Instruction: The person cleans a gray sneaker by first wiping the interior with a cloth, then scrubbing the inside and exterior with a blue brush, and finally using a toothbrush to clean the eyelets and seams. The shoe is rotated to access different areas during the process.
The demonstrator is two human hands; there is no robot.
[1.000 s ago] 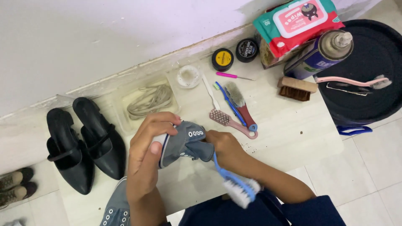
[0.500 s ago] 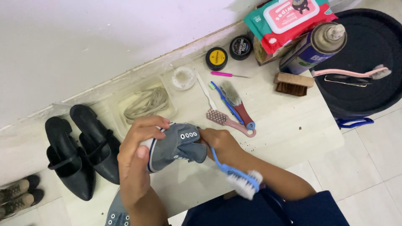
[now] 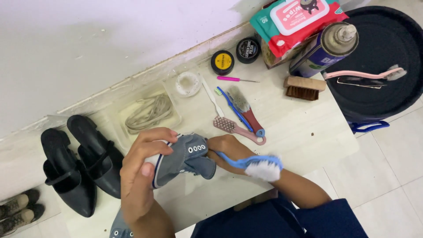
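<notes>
My left hand (image 3: pixel 140 176) grips a grey canvas sneaker (image 3: pixel 185 159) by its white toe end, holding it above a pale board (image 3: pixel 308 132). My right hand (image 3: pixel 227 147) touches the sneaker's open side and holds a blue-handled brush (image 3: pixel 257 165) with white bristles that points back over my forearm. A second grey sneaker (image 3: pixel 118 228) shows partly under my left wrist at the bottom edge.
Black heeled shoes (image 3: pixel 79 165) lie at left, a tray of laces (image 3: pixel 147 112) behind. Small brushes (image 3: pixel 240 117), two polish tins (image 3: pixel 222 61), a wooden brush (image 3: pixel 304 87), a spray can (image 3: pixel 326 50), a wipes pack (image 3: pixel 295 20) and a black round tub (image 3: pixel 379 66) stand at right.
The brush head has swung up from low near my lap to lie over my right forearm. The sneaker has turned slightly in my left hand.
</notes>
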